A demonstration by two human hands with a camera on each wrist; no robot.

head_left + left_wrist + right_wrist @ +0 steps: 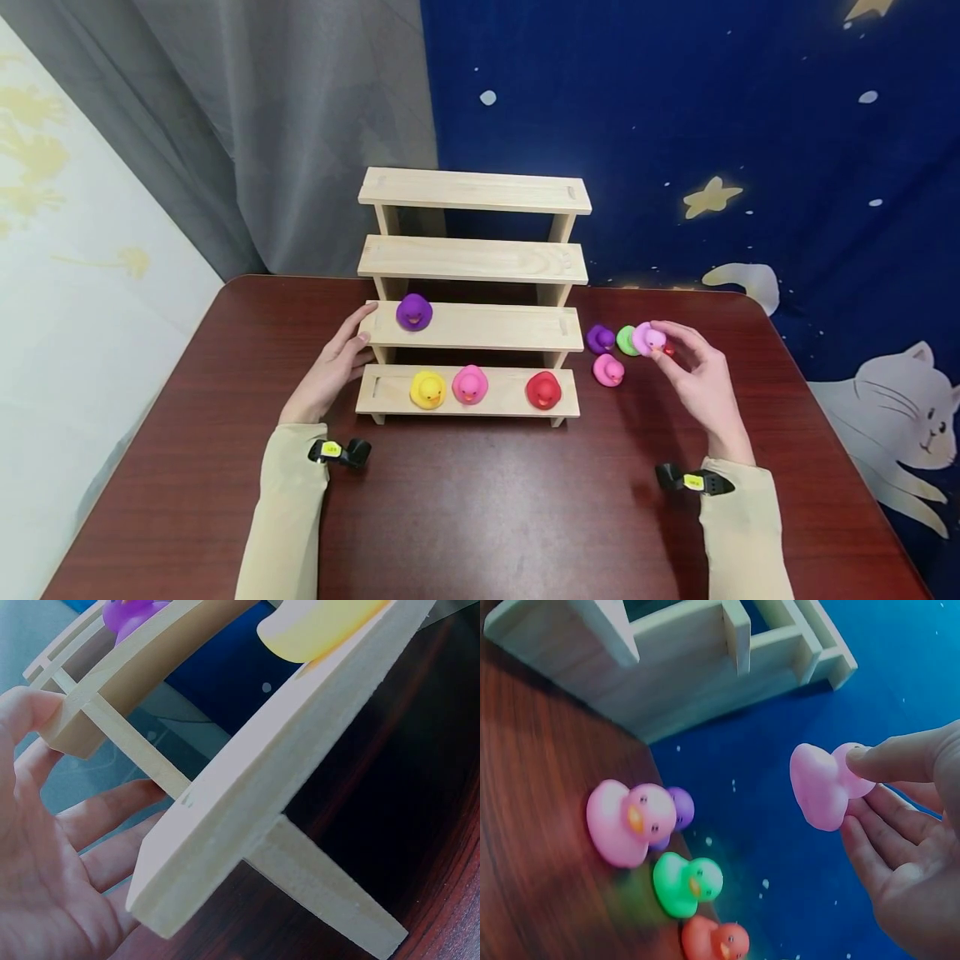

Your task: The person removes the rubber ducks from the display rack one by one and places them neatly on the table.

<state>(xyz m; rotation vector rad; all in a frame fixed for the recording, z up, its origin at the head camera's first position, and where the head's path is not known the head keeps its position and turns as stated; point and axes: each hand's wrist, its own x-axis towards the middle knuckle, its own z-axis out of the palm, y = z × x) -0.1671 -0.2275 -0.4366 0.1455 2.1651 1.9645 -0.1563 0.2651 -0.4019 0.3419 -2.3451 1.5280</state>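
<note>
A tiered wooden stand [480,326] has four steps. My left hand [327,371] holds the left end of its second-lowest step, thumb and index finger at the corner; in the left wrist view the other fingers [112,810] reach beside the frame. To the right of the stand, my right hand [701,375] pinches a light pink-purple rubber duck [825,784] between thumb and fingers, raised above the table. Below it stand a pink duck [619,825], a green duck [682,885], a red duck [712,941] and a purple duck [600,339].
On the lowest step sit a yellow duck [428,390], a pink duck [470,385] and a red duck [543,390]. Another purple duck [414,312] sits on the step above, near its left end. A dark red-brown table [487,517] carries the stand; curtains [600,100] hang behind.
</note>
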